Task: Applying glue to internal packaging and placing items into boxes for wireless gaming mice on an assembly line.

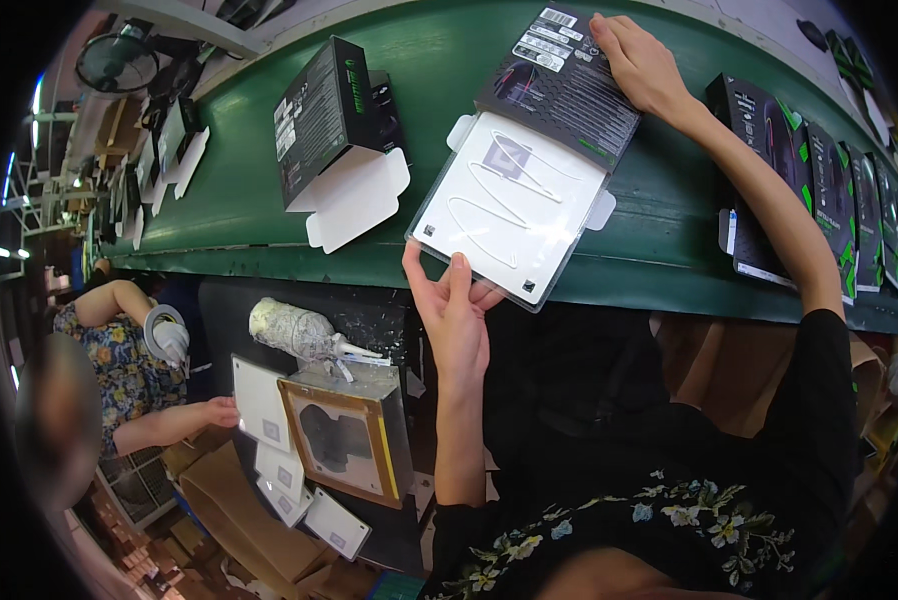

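My left hand (455, 318) pinches the near edge of a flat clear plastic tray with a white face (559, 225). White zigzag lines like glue run over that face, along with a grey square mark and small black corner squares. The tray's far part sits inside the open near end of a black printed carton (559, 105), between its white side flaps. My right hand (651, 72) grips the carton's far right edge, fingers bent over it. To the left, another black carton (319, 130) lies with its white end flap (361, 205) folded out.
Several black and green cartons (769, 190) stand in a row on the green belt (224, 190) at right. Below the belt are a smeared white squeeze bottle (294, 328), a brown-edged frame (344, 440) and several white cards (337, 522). A co-worker's hand (219, 411) touches a white sheet at left.
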`<state>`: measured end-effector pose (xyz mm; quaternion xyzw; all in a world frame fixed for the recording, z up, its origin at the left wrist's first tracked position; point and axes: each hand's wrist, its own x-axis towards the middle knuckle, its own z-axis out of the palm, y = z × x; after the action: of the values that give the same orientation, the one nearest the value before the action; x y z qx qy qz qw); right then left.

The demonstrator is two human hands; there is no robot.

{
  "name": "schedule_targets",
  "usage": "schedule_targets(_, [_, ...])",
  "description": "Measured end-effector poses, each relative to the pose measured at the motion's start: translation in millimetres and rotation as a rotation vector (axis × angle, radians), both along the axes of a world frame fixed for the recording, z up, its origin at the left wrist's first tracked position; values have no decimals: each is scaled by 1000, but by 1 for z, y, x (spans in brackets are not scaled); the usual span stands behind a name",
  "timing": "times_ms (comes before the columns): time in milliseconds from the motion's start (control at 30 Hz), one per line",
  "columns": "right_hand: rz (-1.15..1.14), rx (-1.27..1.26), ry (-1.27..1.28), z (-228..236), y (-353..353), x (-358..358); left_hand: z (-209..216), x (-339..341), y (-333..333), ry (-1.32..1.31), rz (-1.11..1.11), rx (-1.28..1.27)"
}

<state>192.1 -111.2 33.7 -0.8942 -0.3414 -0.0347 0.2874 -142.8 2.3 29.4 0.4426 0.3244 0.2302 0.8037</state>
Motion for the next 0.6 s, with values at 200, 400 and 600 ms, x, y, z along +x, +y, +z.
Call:
schedule_targets(200, [4,99,-83,-5,-1,3,4,62,-12,-73,-53,-93])
schedule_targets(400, [16,107,-37,-7,3,-2,-14,144,0,-209,-187,-282])
schedule_targets(600, [27,373,374,15,-13,20,-14,157,-26,-450,-233,-39])
